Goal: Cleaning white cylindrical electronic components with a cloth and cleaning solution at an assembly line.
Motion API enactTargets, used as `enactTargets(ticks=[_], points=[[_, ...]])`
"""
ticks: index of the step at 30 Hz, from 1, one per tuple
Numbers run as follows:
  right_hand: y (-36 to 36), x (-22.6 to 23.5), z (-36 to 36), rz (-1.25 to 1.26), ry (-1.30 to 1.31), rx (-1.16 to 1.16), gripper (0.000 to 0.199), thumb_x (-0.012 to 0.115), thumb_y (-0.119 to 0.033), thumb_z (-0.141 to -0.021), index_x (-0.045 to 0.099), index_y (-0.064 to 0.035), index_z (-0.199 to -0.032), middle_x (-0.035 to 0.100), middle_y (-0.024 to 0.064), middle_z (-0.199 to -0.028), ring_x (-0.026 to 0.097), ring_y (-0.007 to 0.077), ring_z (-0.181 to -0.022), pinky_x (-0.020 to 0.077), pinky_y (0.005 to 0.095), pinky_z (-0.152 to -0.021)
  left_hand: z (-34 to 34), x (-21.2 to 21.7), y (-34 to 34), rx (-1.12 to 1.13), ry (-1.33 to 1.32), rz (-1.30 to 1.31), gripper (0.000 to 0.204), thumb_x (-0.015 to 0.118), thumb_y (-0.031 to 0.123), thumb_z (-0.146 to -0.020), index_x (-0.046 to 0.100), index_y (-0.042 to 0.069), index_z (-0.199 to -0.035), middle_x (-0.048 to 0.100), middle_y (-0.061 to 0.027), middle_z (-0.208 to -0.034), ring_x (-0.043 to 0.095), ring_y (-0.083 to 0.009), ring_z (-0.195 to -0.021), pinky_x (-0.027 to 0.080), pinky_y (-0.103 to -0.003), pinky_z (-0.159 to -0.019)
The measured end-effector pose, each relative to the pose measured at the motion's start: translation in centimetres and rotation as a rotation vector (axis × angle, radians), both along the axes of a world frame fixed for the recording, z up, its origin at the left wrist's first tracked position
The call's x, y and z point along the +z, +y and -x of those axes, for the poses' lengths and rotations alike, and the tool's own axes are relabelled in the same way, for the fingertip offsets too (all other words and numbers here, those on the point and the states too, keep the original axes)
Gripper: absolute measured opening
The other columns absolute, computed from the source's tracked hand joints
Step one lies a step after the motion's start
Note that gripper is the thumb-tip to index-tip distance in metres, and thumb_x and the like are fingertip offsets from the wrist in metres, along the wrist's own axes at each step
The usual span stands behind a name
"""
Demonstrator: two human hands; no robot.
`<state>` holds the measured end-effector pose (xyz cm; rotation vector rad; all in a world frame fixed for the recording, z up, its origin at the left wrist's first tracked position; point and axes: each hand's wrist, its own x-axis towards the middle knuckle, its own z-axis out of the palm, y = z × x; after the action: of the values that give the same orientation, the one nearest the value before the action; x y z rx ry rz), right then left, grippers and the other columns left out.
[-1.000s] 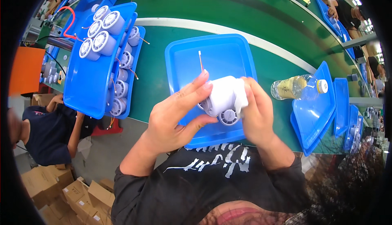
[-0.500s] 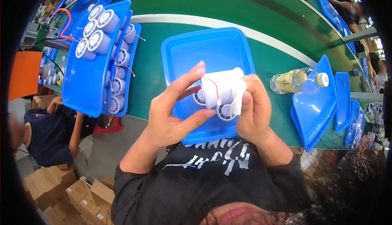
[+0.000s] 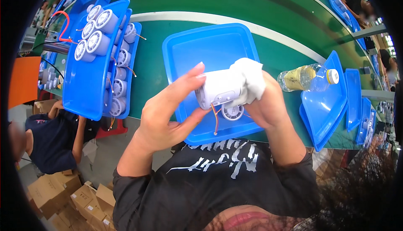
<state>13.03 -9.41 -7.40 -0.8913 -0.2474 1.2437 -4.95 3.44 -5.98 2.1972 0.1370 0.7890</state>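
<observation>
Spanning beneath your grip, the green conveyor belt [image 3: 159, 71] carries the shallow blue plastic tray [image 3: 201, 54], ready to catch the part. Above the tray, your left hand [image 3: 168, 113] cradles the white cylindrical plastic housing [image 3: 220, 89], fingers spread around it, steadying it while your right hand [image 3: 268, 105] presses a white cloth [image 3: 251, 80] against its far end. Thin wires [image 3: 215, 120] dangle below.

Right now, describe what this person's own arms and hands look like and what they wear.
Both forearms are bare. The left hand and right hand wear no gloves, and no rings or watch show. Black sleeves are pushed up near the elbows, part of a black top with white lettering across the chest.
</observation>
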Motion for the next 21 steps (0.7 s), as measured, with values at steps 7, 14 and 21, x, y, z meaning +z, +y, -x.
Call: enactTargets(ticks=[7,14,21], points=[[-0.1,1.5,-1.8,-0.486,-0.314,-0.165,0.08,0.03,-0.063,-0.097,0.049,0.0077,-0.129,0.056,0.0216,-0.127,0.056,0.0332,-0.116,0.042,0.0459,-0.101,0.4,-0.7,-0.2,0.012,-0.164,0.248,0.079,0.075,-0.008,-0.074,0.034,-0.009,-0.141,0.054,-0.027,-0.131,0.055,-0.0357,-0.123,0.051,-0.042,-0.097],[1.5,1.9,0.6,-0.452,-1.819,-0.151,0.032,0.063,-0.017,-0.086,0.065,-0.0068,-0.117,0.063,0.0109,-0.121,0.063,0.0257,-0.107,0.0489,0.038,-0.091,1.5,-0.5,-0.4,0.071,-0.16,0.221,0.081,0.077,-0.004,-0.073,0.034,-0.009,-0.141,0.056,-0.0235,-0.129,0.058,-0.0292,-0.119,0.046,-0.037,-0.101],[-0.9,-0.1,-1.0,-0.075,-0.45,-0.039,0.051,0.041,-0.032,-0.103,0.045,0.0095,-0.133,0.06,0.0212,-0.124,0.06,0.0272,-0.113,0.0458,0.0375,-0.098,1.2,-0.3,0.2,0.029,-0.133,0.295,0.075,0.076,-0.007,-0.073,0.04,-0.005,-0.139,0.054,-0.0234,-0.132,0.056,-0.0322,-0.122,0.051,-0.044,-0.098]])
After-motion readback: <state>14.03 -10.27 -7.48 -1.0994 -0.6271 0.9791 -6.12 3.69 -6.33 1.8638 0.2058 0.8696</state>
